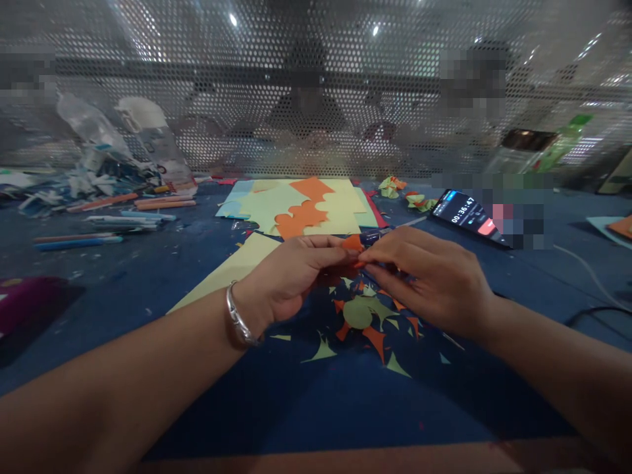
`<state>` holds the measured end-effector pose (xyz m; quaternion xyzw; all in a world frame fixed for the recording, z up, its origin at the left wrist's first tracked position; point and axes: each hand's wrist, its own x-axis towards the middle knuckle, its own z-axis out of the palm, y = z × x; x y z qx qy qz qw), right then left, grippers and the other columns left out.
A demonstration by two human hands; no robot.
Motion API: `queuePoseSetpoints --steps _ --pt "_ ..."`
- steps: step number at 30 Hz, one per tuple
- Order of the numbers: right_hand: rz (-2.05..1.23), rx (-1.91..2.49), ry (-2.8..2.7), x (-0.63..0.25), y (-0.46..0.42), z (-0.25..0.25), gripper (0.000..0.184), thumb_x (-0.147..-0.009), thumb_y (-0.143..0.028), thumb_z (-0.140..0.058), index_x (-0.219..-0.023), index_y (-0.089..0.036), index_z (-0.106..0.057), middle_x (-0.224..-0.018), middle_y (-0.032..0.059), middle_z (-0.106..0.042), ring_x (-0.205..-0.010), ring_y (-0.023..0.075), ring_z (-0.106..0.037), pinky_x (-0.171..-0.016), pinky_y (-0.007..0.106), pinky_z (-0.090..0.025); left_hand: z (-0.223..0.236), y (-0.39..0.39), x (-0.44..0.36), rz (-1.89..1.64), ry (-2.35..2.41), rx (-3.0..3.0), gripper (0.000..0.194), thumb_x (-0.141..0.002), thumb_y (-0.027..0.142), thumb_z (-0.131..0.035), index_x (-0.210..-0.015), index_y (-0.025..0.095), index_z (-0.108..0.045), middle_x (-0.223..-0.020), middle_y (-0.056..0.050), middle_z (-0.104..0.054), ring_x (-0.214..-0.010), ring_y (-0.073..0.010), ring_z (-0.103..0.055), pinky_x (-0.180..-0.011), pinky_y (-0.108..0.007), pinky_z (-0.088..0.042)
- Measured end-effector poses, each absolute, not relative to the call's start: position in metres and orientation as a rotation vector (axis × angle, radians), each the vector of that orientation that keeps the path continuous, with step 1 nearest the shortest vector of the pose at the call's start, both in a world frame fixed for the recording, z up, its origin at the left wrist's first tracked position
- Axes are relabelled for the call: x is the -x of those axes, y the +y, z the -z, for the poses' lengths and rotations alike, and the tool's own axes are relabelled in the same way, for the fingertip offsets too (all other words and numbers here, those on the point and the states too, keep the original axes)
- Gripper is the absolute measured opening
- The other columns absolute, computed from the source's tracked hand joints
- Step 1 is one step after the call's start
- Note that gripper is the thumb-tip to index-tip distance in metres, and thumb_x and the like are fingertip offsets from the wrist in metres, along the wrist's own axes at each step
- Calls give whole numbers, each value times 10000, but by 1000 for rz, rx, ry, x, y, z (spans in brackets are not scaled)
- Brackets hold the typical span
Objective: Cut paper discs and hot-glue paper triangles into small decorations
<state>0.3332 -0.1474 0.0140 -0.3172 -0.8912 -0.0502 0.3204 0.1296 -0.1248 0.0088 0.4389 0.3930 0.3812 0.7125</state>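
While an orange paper piece [352, 244] is being pinched by the fingers of both the left hand [291, 266] and the right hand [434, 263], it is being held over the middle of the bench [276, 408], well in from the near edge. Its lower part is being hidden by the fingers, so whether it is being folded cannot be told. If it is being pulled two ways, a tear could be caused. Should it be slipping, it could be lost among the scraps [375, 340] below, since its colour is being matched by some; the pale green disc [358, 313] could be swept toward the near edge by a dragging wrist
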Motion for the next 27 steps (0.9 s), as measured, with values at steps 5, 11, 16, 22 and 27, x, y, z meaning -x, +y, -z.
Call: queuePoseSetpoints --steps 5,11,16,22,27 --pt "-13 883 -2262 -329 -148 -14 87 -931 -181 -578 -941 -206 -660 -862 38 -685 -714 144 -626 -673 291 -509 -11 -130 -131 -893 853 -1064 76 -763 158 -766 -748 141 -693 -779 -9 -685 -721 -95 -631 -660 -211 -459" --pt "-260 1031 -2148 -327 -148 -15 45 -898 -211 -621 -895 -194 -663 -790 12 -667 -635 112 -582 -591 254 -473 -16 -133 -135 -983 848 -1198 47 -793 179 -732 -799 148 -698 -780 -3 -682 -719 -115 -645 -644 -228 -485" --pt "-322 1066 -2101 -326 -149 -15 45 -888 -196 -626 -856 -183 -655 -760 -2 -650 -618 91 -565 -575 228 -452 -15 -134 -136 -975 880 -1333 52 -812 180 -704 -819 129 -712 -770 -13 -692 -700 -117 -650 -689 -247 -527" --pt "-289 1057 -2102 -325 -149 -14 59 -873 -164 -625 -828 -184 -658 -725 -19 -637 -593 81 -547 -559 216 -436 -13 -136 -137 -991 881 -1333 88 -793 214 -728 -815 132 -708 -762 -2 -692 -676 -103 -631 -687 -237 -527" --pt "-226 1041 -2102 -327 -149 -13 59 -873 -170 -642 -817 -179 -661 -734 -12 -646 -614 84 -563 -574 214 -446 -14 -137 -138 -986 829 -1256 141 -799 250 -743 -759 126 -689 -748 -9 -701 -694 -101 -644 -720 -236 -525"
